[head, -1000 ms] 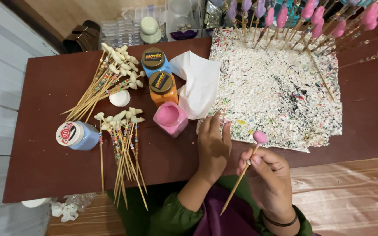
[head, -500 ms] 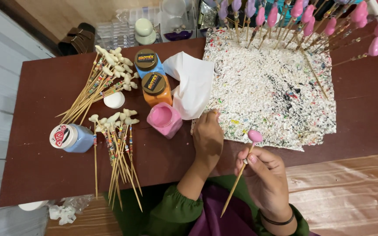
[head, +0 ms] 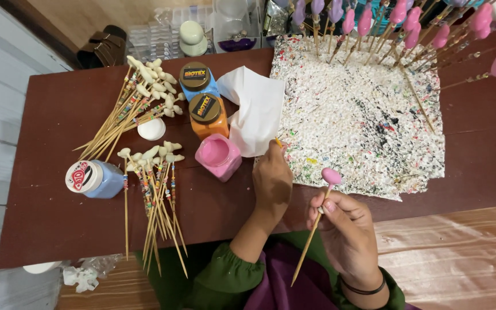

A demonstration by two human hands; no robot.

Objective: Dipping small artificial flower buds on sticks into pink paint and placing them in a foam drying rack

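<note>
My right hand (head: 348, 229) grips a wooden skewer (head: 311, 235) whose small top piece (head: 331, 175) is painted pink, held upright over the table's front edge. My left hand (head: 272, 182) holds a thin paintbrush, only its orange tip (head: 278, 142) showing, next to the open pink paint jar (head: 219, 155) and touching the edge of a white cloth (head: 255, 109). A paint-speckled foam board (head: 363, 115) lies just beyond both hands.
On the brown table (head: 58, 212) lie two heaps of unpainted beaded skewers (head: 153, 189) (head: 136, 106), an orange jar (head: 209, 115), a blue jar (head: 197, 80), a tipped light-blue jar (head: 94, 178). Pink-topped skewers (head: 409, 28) stand along the board's far edge.
My left hand has slid left and away, from near the pink-topped skewer toward the pink jar and cloth. My right hand keeps the skewer in about the same place.
</note>
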